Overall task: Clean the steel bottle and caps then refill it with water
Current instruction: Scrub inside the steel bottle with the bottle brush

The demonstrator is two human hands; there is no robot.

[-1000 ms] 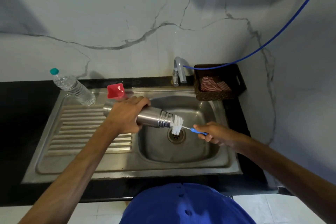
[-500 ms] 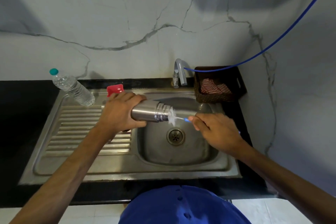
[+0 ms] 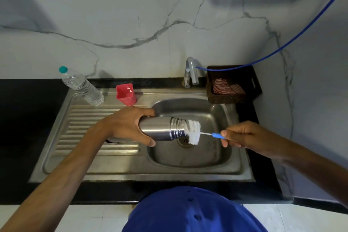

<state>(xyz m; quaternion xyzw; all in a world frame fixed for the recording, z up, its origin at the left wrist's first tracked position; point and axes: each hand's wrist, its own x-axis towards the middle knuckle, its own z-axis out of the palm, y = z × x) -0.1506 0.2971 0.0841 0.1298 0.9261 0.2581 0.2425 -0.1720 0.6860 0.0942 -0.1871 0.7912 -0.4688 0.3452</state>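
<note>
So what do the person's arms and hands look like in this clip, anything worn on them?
Both forearms are bare up to the frame edge: no sleeves, gloves, watch or bands show. No rings are visible on the left hand or the right hand. The only clothing in view is a blue buttoned garment on the torso.

Both bare forearms reach forward from the lower corners and converge toward the middle. The left hand (image 3: 130,126) wraps the body of a lying silver steel bottle (image 3: 162,131), thumb beneath, fingers (image 3: 146,112) curled over the top. The right hand (image 3: 243,136) pinches the blue handle of a white bristle brush (image 3: 194,132) between thumb and curled fingers, knuckles turned up.
</note>
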